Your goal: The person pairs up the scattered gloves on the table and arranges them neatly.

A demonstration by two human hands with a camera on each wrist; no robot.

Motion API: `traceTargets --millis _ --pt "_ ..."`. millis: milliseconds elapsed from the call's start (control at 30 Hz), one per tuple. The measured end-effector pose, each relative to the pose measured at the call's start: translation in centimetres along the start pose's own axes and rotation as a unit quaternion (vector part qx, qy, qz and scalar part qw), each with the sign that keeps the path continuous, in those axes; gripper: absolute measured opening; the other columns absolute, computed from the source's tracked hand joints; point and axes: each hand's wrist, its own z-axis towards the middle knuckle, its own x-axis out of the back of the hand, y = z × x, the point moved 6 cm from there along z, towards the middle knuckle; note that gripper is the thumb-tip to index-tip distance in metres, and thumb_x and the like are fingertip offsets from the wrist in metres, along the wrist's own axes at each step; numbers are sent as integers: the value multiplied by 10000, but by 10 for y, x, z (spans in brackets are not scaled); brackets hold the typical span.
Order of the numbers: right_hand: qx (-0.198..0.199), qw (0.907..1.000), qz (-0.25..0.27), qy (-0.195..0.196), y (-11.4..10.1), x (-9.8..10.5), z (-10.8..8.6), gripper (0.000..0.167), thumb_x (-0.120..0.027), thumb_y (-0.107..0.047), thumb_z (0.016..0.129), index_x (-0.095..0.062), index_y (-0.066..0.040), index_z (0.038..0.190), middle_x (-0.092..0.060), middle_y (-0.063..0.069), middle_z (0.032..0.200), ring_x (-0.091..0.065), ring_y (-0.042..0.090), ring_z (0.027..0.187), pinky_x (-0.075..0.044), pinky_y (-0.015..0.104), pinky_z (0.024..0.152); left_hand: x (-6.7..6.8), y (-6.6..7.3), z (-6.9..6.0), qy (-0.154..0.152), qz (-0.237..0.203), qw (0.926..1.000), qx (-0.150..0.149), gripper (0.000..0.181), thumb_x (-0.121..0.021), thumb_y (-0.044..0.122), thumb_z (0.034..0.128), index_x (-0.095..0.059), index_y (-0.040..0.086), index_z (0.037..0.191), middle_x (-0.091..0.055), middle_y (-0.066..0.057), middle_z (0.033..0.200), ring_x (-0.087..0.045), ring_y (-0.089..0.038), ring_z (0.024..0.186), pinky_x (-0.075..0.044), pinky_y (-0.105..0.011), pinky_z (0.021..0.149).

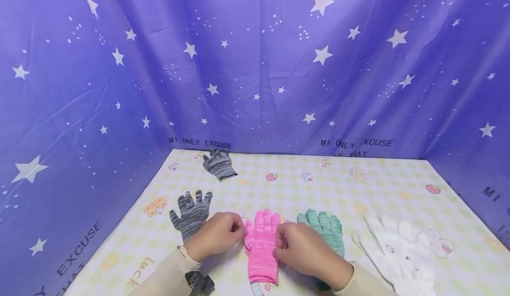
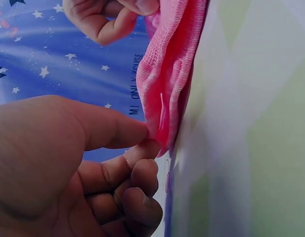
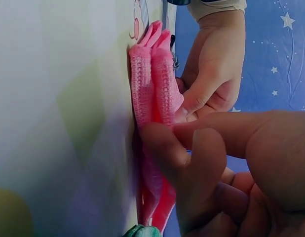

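Work at a covered bench, parts listed by descending size: a purple star-printed backdrop (image 1: pixel 255 72) hangs on three sides. The bench (image 1: pixel 378 194) carries a pale checked cover with small cartoon prints. White gloves (image 1: pixel 402 251) overlap near the right-hand front of the bench. The right hand (image 1: pixel 303 247) reaches in across part of the green glove, its thumb and index finger drawn together on the right edge of the pink glove. The left hand (image 1: pixel 215 234), opposite, pinches the left edge of the same glove between thumb and index finger, the remaining fingers curled in beneath. The pink glove (image 1: pixel 263 251) lies at front centre, between the hands, its fingers toward the backdrop; the wrist views show two pink layers edge-on. The green glove (image 1: pixel 332 232) lies just right of it, partly hidden by the right hand. A near grey glove (image 1: pixel 193 216) lies partly behind the left hand; a far grey glove (image 1: pixel 220 165) lies at the rear edge. A black wrist device (image 1: pixel 199 282) sits at the left cuff
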Motion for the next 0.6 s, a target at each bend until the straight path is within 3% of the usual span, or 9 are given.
traceTargets --millis 333,467,600 --pt "-150 9981 -597 -57 2 -7 1 266 -834 -328 803 -581 -244 816 -519 -111 613 -461 87 541 -363 272 521 -5 -3 -1 -19 300 9995 -14 187 -711 164 885 -632 221 726 -530 121 641 -466 -35 592 -406 -230 564" --pt "-63 9974 -713 -25 1 -5 0 248 -828 -344 807 -606 -238 840 -522 -120 620 -460 82 546 -365 272 522 -2 1 -1 180 551 9983 -10 176 -731 220 899 -625 242 760 -527 125 678 -463 -32 602 -399 -231 560" --pt "138 9951 -968 119 -4 -1 -3 229 -823 -365 806 -642 -230 846 -508 -127 677 -448 67 568 -369 260 533 1 16 -2 391 573 9967 -422 131 -750 236 896 -640 260 829 -547 131 770 -499 -25 666 -437 -218 611"
